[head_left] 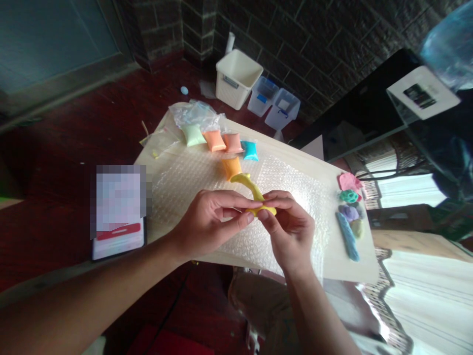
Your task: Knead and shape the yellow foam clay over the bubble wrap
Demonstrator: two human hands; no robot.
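Note:
Between both hands is a piece of yellow modelling clay [253,189], with a long curved neck-like part rising from a wider base. My left hand [214,217] pinches the base from the left, thumb and fingertips closed on it. From the other side, my right hand [290,227] grips the base between thumb and fingers. Parts of the base are hidden by the fingertips. Just behind the clay's bent upper end lies an orange packet [231,168]. Bubble wrap [291,185] covers the table under the hands.
Green [192,135], peach [214,141], pink [232,143] and blue [250,150] packets line the table's far side, beside crumpled clear plastic [195,114]. Coloured clay pieces [348,231] lie at the right end. A tablet-like screen [120,236] stands left; bins [238,79] sit on the floor beyond.

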